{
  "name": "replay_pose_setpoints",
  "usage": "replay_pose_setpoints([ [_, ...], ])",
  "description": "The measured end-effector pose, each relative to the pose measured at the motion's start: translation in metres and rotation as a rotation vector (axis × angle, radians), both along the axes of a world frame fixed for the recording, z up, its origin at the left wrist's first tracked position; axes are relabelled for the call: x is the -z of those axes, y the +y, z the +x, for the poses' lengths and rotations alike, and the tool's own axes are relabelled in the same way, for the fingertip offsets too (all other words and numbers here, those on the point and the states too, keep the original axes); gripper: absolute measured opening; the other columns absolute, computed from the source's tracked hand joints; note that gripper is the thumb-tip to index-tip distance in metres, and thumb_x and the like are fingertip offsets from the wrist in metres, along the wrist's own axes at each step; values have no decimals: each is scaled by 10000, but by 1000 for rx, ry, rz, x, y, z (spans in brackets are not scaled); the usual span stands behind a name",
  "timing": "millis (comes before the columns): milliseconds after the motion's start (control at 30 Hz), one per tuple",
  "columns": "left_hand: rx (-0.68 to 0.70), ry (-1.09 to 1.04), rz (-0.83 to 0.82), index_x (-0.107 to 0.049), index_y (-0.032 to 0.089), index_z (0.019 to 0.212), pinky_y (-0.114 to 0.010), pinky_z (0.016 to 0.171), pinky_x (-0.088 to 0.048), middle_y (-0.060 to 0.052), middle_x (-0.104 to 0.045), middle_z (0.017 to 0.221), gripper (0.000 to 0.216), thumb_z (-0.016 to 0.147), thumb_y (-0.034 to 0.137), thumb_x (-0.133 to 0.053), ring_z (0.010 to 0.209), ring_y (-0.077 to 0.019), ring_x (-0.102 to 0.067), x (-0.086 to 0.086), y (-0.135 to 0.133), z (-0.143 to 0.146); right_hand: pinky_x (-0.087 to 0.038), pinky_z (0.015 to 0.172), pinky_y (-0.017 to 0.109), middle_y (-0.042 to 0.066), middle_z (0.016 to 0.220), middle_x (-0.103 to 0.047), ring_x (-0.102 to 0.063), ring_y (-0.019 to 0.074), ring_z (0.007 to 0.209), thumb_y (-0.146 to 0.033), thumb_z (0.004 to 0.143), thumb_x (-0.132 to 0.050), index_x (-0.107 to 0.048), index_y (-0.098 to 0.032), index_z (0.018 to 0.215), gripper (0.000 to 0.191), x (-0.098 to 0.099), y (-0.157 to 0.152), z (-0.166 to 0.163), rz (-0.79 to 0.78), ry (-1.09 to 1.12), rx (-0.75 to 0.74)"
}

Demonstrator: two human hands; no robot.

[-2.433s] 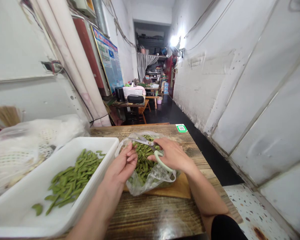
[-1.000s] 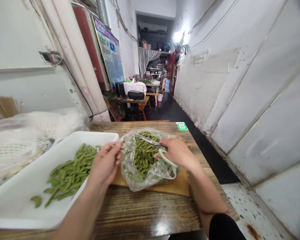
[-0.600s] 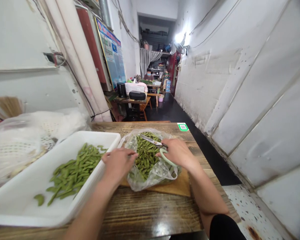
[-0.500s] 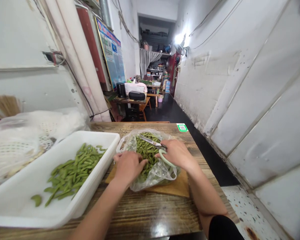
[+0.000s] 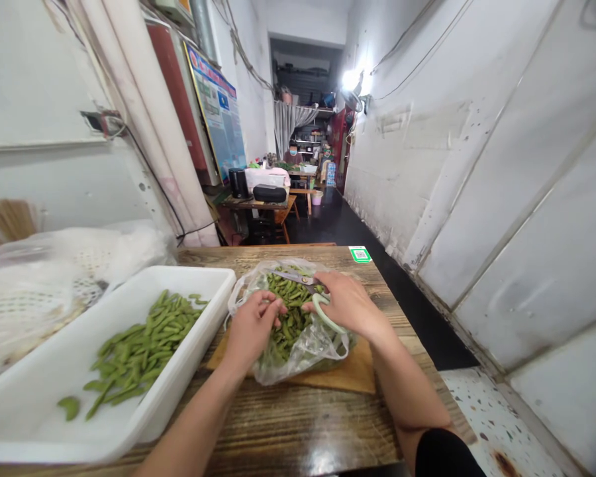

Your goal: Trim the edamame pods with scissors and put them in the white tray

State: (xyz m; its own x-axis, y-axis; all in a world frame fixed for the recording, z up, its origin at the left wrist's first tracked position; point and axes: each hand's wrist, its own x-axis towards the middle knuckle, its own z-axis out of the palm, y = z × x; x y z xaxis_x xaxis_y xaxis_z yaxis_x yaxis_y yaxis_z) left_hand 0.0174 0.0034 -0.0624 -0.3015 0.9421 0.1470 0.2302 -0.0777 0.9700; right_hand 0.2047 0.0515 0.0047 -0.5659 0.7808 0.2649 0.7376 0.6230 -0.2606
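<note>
Green bean pods (image 5: pixel 293 318) fill a clear plastic bag (image 5: pixel 298 364) that lies open on a brown board (image 5: pixel 347 376). My right hand (image 5: pixel 347 301) grips a pair of scissors (image 5: pixel 300 277) by its pale green handles, and the blades point left over the pods. At the bag's left side is my left hand (image 5: pixel 253 324), its thumb and fingertips pinched together above the pods. Whatever lies between those fingertips is too small to make out. To the left, a white plastic tub (image 5: pixel 151 424) holds a pile of loose green pods (image 5: pixel 142 348).
Everything stands on a wooden table (image 5: pixel 278 430). A white plastic bag (image 5: pixel 104 255) bulges behind the tub. A green QR-code card (image 5: pixel 360 254) lies at the table's far right corner. Farther back, a person (image 5: pixel 293 154) sits at another table.
My left hand has drawn its fingers together into a pinch and lifted slightly from the pods. The scissors stay in my right hand over the bag, and the view has shifted slightly.
</note>
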Motion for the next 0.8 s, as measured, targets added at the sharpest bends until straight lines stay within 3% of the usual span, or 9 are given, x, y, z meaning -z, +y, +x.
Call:
replay_pose_setpoints([
  [133,-6,-434,-58,-600,152,853,-207,478,-340,-14,-669,678,442,552,416,-785,494,-81,-468,-11,-1,0,-412,715,300,84,986,-650,-594,208,836,-518,799,-624,-595,-175,1131,478,2,2,0,-32,46,-95],
  [233,-38,-602,-43,-629,129,805,-190,506,-373,-14,-670,677,465,450,339,-844,528,-65,-487,-20,-3,0,-405,719,296,79,984,-656,-591,206,846,-523,769,-659,-606,-174,1107,488,4,2,-1,-35,51,-147],
  [600,37,-591,-12,-680,105,695,-166,464,-328,25,-598,590,395,445,352,-860,510,-42,-420,-21,-5,-2,-364,650,264,74,920,-667,-594,197,787,-588,744,-656,-619,-172,1089,542,7,0,-4,-54,3,-185],
  [800,42,-695,-81,-657,109,687,-150,457,-325,14,-606,599,409,406,307,-877,514,-42,-440,-18,-4,-1,-336,603,260,73,789,-688,-615,204,734,-633,796,-560,-669,-182,919,480,7,-1,-7,-107,-99,-178],
])
